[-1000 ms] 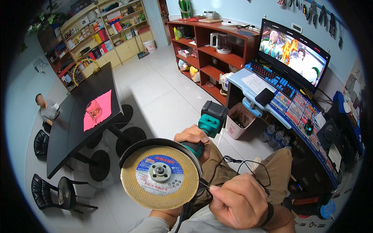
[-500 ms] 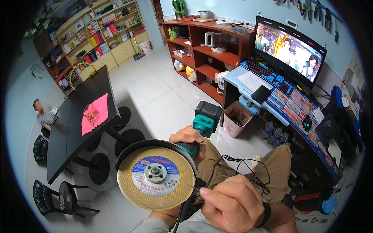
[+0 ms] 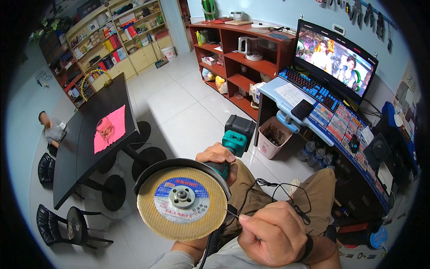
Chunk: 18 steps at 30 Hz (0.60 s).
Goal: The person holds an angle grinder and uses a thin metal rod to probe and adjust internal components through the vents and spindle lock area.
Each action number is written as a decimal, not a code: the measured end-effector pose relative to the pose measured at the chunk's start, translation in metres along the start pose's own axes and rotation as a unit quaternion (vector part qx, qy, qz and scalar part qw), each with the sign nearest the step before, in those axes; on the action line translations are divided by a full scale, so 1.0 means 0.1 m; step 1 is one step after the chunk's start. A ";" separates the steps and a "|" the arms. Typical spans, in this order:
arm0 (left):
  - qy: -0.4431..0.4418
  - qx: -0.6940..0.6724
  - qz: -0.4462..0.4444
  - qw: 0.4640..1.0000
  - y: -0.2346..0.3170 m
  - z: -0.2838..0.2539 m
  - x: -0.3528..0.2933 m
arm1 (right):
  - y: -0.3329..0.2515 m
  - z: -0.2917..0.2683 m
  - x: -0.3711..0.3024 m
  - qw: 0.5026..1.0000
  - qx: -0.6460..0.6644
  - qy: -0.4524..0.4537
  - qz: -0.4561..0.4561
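My left hand (image 3: 216,154) is wrapped round the body of a teal and black cordless angle grinder (image 3: 234,141), held above my lap. Its yellow disc (image 3: 154,215) faces up, with a blue and white label and a metal flange nut (image 3: 181,196) at the centre. A black guard (image 3: 150,172) curves round the disc's far side. Thumb and fingers of my right hand (image 3: 274,235) pinch a thin needle-like piece of metal (image 3: 232,212), whose tip points toward the disc's right edge. Whether the tip touches the disc, I cannot tell.
A black cable (image 3: 280,184) lies across my trousers. Ahead stand a pink bin (image 3: 271,148) and a red-brown shelf (image 3: 244,83). The desk with a monitor (image 3: 336,60) is at right. At left, a black table (image 3: 74,166) bears a pink cloth (image 3: 117,132); another person (image 3: 54,130) sits beyond.
The grinder's disc has shifted slightly right. My right hand has moved a little right with the metal piece, whose tip has drawn back from over the disc toward its rim.
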<state>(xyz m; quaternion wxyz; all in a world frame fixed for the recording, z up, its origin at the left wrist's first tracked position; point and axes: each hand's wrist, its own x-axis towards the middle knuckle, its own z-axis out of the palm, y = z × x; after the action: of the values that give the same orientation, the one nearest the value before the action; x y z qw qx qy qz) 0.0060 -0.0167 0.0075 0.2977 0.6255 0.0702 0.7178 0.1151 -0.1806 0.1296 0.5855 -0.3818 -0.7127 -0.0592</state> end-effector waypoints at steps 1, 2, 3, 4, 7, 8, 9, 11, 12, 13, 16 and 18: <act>0.001 0.002 0.001 1.000 0.01 -0.01 0.01 | -0.01 -0.02 0.04 1.000 0.023 -0.001 -0.003; -0.006 0.000 0.001 1.000 0.03 -0.03 0.01 | -0.02 -0.02 0.06 1.000 0.024 -0.001 -0.005; -0.012 -0.005 0.000 1.000 0.03 -0.02 0.01 | -0.02 -0.01 0.07 1.000 0.017 0.000 -0.006; -0.012 -0.007 0.000 1.000 0.03 -0.01 0.01 | -0.02 0.00 0.08 1.000 0.011 0.001 -0.008; -0.015 -0.008 -0.004 1.000 0.04 0.01 0.00 | 0.00 0.04 0.12 0.999 -0.020 0.003 -0.032; -0.010 -0.013 -0.007 1.000 0.03 0.02 -0.01 | 0.00 0.04 0.12 0.999 -0.020 0.003 -0.032; -0.005 -0.016 -0.008 1.000 0.04 0.03 0.00 | 0.00 0.00 0.12 0.999 -0.029 -0.011 -0.045; -0.006 -0.011 -0.005 1.000 0.07 0.01 0.03 | -0.01 -0.04 0.12 0.997 -0.036 -0.026 -0.060; -0.009 -0.010 -0.005 1.000 0.06 0.01 0.02 | 0.00 -0.04 0.10 0.996 -0.047 -0.026 -0.068; -0.008 -0.010 -0.005 1.000 0.04 0.00 0.01 | 0.02 -0.05 0.08 0.995 -0.057 -0.026 -0.076; -0.013 -0.056 -0.028 0.998 0.01 -0.01 -0.01 | 0.02 -0.06 0.08 0.994 -0.067 -0.024 -0.086; -0.016 0.000 0.002 1.000 0.03 0.01 0.01 | 0.04 -0.03 0.10 0.993 -0.071 -0.020 -0.094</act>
<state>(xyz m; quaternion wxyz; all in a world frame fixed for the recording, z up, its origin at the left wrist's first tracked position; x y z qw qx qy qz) 0.0057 -0.0185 0.0101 0.2974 0.6366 0.0640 0.7086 0.1198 -0.1750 0.1381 0.5346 -0.3550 -0.7509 -0.1563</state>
